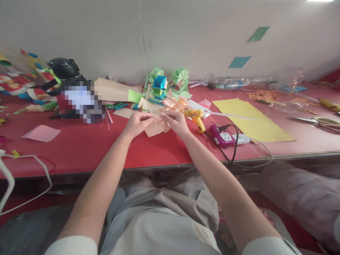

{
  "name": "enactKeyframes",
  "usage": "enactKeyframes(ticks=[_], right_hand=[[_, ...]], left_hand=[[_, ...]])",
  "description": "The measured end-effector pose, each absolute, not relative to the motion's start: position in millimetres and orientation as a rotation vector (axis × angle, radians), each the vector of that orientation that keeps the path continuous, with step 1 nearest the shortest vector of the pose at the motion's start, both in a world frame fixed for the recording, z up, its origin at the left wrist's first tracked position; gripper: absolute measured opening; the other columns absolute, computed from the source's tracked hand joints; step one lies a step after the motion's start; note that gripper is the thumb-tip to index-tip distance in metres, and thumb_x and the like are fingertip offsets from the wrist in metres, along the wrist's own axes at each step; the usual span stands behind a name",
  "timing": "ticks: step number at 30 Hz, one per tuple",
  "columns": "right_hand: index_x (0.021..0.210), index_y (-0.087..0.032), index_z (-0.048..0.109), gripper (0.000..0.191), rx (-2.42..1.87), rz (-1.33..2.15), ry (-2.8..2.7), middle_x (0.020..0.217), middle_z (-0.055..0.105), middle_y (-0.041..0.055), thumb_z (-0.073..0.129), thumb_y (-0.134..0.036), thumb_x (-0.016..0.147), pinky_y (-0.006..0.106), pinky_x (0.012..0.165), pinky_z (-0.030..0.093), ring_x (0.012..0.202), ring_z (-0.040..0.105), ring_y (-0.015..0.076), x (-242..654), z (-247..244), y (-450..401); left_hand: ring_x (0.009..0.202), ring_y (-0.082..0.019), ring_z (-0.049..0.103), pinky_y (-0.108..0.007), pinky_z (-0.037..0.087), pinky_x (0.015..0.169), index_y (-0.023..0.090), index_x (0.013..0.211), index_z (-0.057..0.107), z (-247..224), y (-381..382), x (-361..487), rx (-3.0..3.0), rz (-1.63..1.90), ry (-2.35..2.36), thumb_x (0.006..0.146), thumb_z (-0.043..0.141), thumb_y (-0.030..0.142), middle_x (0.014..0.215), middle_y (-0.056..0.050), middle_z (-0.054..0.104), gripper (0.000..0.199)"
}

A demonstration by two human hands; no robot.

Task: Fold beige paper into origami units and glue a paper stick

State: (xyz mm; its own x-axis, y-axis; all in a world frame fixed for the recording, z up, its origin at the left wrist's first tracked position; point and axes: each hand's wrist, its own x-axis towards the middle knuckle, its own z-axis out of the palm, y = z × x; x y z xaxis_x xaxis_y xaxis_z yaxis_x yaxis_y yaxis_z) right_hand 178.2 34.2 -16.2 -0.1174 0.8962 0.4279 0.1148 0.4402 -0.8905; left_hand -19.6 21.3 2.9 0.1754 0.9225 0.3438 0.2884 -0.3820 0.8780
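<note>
Both my hands meet over the red table (pixel 148 154), pinching a small piece of tan paper (pixel 157 119) between them. My left hand (pixel 138 124) grips its left side with thumb and fingertips. On the other side, my right hand (pixel 175 122) has its fingers closed on the paper's edge. Just under and behind the hands lie more tan sheets (pixel 154 131) and folded peach paper pieces (pixel 176 102). Close by on the right rests a yellow hot glue gun (pixel 198 119) with a clear glue stick in its back. Behind the pile stand a blue folded paper shape (pixel 159 83) and green ones (pixel 180 78).
A purple power strip (pixel 222 136) with black cords sits near the front edge. Right of it are a yellow sheet (pixel 255 120) and scissors (pixel 318 122). Leftward lie a pink paper (pixel 41 133), a pixelated object (pixel 81 102) and brown paper (pixel 114 91). A plastic bottle (pixel 233 84) lies by the wall.
</note>
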Motion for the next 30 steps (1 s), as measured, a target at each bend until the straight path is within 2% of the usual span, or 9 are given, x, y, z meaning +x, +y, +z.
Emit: enactKeyframes(ticks=[2,4,8,11,15,21,25,30], right_hand=[[0.095,-0.022,0.075,0.046,-0.889,0.817,-1.553,0.102,0.071,0.0075,0.071,-0.065,0.08,0.032,0.076,0.053,0.089,0.064,0.0195,177.5,-15.3,32.6],[0.105,-0.025,0.073,0.047,-0.843,0.756,-1.595,0.12,0.067,0.0091,0.075,-0.063,0.077,0.033,0.082,0.055,0.104,0.064,0.0224,177.7,-14.8,31.3],[0.099,-0.026,0.075,0.041,-0.756,0.604,-1.832,0.133,0.057,0.0106,0.082,-0.056,0.073,0.044,0.104,0.049,0.129,0.054,0.0283,177.9,-18.1,31.7],[0.097,-0.026,0.076,0.033,-0.705,0.541,-1.906,0.131,0.057,0.0117,0.079,-0.052,0.079,0.046,0.111,0.044,0.129,0.054,0.0267,176.4,-22.9,34.5],[0.093,-0.025,0.076,0.023,-0.715,0.529,-1.88,0.123,0.061,0.0111,0.072,-0.047,0.087,0.044,0.106,0.047,0.122,0.058,0.0255,175.3,-27.0,38.4],[0.09,-0.023,0.072,0.028,-0.776,0.563,-1.865,0.118,0.065,0.0108,0.065,-0.05,0.091,0.043,0.101,0.049,0.114,0.061,0.025,175.3,-29.9,41.2],[0.091,-0.023,0.071,0.027,-0.764,0.555,-1.882,0.118,0.065,0.0109,0.063,-0.048,0.093,0.042,0.103,0.047,0.116,0.06,0.0246,175.6,-30.7,41.8],[0.09,-0.022,0.07,0.021,-0.689,0.518,-1.887,0.111,0.065,0.011,0.063,-0.041,0.094,0.041,0.099,0.049,0.108,0.062,0.0232,176.0,-30.9,42.7]], left_hand=[[0.088,-0.026,0.071,-0.035,0.055,0.079,0.019,0.084,0.081,2.1,22.9,-20.1,1.722,1.234,1.169,0.075,0.077,0.035,0.089,-0.007,0.079,0.019],[0.089,-0.027,0.071,-0.036,0.054,0.08,0.019,0.082,0.081,0.2,25.2,-20.9,1.658,1.251,1.193,0.072,0.08,0.037,0.088,-0.007,0.079,0.02],[0.094,-0.027,0.07,-0.037,0.053,0.085,0.021,0.082,0.081,-2.1,27.4,-21.0,1.581,1.266,1.217,0.07,0.082,0.038,0.089,-0.006,0.078,0.021],[0.096,-0.026,0.068,-0.036,0.051,0.087,0.021,0.082,0.081,-1.5,26.3,-19.8,1.542,1.242,1.188,0.071,0.082,0.037,0.089,-0.005,0.078,0.019],[0.09,-0.024,0.068,-0.033,0.051,0.081,0.02,0.079,0.08,-1.3,26.3,-19.1,1.437,1.211,1.171,0.067,0.082,0.035,0.086,-0.005,0.076,0.019],[0.072,-0.021,0.066,-0.032,0.05,0.066,0.017,0.075,0.076,-0.8,28.0,-18.8,1.191,1.141,1.129,0.062,0.079,0.03,0.074,-0.005,0.073,0.018],[0.071,-0.022,0.067,-0.032,0.05,0.065,0.017,0.074,0.076,0.7,26.8,-18.6,1.16,1.127,1.135,0.061,0.079,0.028,0.073,-0.006,0.073,0.018],[0.075,-0.022,0.069,-0.031,0.051,0.066,0.016,0.075,0.076,2.1,24.4,-19.6,1.235,1.09,1.1,0.068,0.077,0.037,0.076,-0.006,0.073,0.022]])
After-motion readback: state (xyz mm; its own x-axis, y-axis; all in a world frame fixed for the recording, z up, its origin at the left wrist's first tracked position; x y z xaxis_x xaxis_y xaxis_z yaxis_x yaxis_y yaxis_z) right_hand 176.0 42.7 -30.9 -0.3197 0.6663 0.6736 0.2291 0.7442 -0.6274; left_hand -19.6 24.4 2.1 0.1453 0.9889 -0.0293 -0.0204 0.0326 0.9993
